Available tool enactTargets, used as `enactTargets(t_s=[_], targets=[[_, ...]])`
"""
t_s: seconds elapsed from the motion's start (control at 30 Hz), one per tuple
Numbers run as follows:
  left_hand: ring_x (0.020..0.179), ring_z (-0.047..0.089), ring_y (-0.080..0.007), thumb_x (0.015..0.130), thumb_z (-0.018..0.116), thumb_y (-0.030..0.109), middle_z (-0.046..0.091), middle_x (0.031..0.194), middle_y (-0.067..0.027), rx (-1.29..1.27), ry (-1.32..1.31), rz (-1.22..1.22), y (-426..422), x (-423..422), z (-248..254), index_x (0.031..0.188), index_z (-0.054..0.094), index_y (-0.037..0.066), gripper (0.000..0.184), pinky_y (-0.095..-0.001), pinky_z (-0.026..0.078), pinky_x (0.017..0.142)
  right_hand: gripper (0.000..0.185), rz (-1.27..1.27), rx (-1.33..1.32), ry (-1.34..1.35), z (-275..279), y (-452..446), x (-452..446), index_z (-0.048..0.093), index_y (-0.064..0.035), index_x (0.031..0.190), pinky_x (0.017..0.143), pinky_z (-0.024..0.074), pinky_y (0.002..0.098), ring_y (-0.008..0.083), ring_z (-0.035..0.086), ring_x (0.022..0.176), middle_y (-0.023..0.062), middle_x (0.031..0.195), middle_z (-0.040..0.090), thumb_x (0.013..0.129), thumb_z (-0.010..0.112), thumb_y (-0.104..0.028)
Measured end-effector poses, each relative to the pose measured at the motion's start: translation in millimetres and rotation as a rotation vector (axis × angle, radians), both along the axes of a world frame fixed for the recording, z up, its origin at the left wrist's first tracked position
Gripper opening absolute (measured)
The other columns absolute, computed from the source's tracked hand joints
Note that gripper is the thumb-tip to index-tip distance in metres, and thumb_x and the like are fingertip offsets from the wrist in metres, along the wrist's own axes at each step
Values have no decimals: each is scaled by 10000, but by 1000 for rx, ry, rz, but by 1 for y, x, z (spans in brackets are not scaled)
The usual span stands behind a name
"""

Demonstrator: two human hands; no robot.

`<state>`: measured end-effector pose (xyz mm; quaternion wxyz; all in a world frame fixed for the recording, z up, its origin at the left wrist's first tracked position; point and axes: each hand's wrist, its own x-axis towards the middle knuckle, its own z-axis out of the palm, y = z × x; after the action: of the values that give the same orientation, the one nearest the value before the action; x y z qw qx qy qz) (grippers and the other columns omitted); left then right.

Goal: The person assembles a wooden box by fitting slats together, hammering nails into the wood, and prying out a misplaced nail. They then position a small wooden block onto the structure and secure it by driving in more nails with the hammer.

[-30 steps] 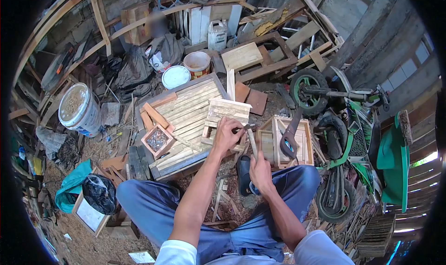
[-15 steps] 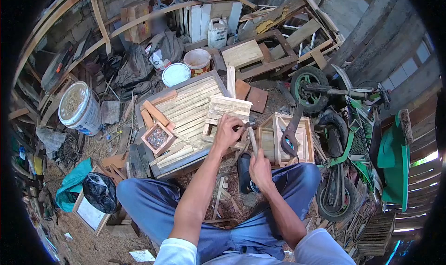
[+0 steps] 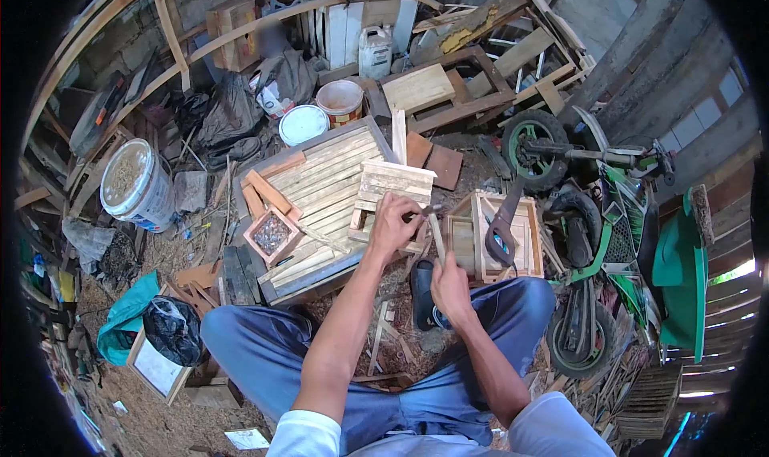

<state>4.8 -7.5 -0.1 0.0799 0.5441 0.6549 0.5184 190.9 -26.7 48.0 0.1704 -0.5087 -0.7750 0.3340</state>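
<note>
My right hand (image 3: pixel 451 289) is wrapped round the wooden handle of a hammer (image 3: pixel 437 239), whose small metal head is up beside my left fingers. My left hand (image 3: pixel 393 223) is closed in a pinch at the right side of a small slatted wooden piece (image 3: pixel 396 181); whatever its fingertips hold is too small to make out. That piece rests on a larger slatted wooden panel (image 3: pixel 320 186). On the same panel stands a small wooden box (image 3: pixel 290 254) filled with small metal bits, probably nails.
Right of my hands, a handsaw (image 3: pixel 501 237) lies across a wooden box frame (image 3: pixel 530 225). A green and black small motorbike (image 3: pixel 613 229) lies beyond it. Buckets (image 3: pixel 132 181) and scrap wood (image 3: pixel 456 88) stand around the back and left. A dark sandal (image 3: pixel 422 293) is between my knees.
The hammer and my right hand have shifted very slightly. My left hand stays at the slatted piece, and the whole view moves a little.
</note>
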Motion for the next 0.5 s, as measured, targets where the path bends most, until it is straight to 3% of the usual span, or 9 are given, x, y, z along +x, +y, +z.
enactTargets(t_s=[0.2, 0.37, 0.5], targets=[[906, 544, -263, 733, 765, 134, 697, 882, -32, 9, 5, 24, 2, 1, -1, 798, 734, 77, 92, -392, 422, 889, 233, -26, 38, 69, 6, -3, -1, 423, 22, 1062, 677, 446, 604, 556, 580, 794, 365, 773, 590, 963, 494, -177], [908, 550, -256, 733, 765, 127, 701, 877, -30, 3, 13, 22, 3, -1, 2, 796, 739, 83, 81, -388, 427, 882, 203, 18, -14, -70, 6, 4, 3, 432, 19, 1050, 697, 421, 612, 551, 578, 806, 359, 798, 595, 968, 481, -160], [914, 556, -267, 729, 748, 96, 699, 895, -50, 17, -18, -27, 2, 1, 2, 824, 730, 67, 101, -390, 437, 894, 238, -30, 64, 88, 17, 9, -1, 449, 35, 1053, 694, 422, 601, 547, 580, 818, 355, 802, 597, 980, 480, -190]])
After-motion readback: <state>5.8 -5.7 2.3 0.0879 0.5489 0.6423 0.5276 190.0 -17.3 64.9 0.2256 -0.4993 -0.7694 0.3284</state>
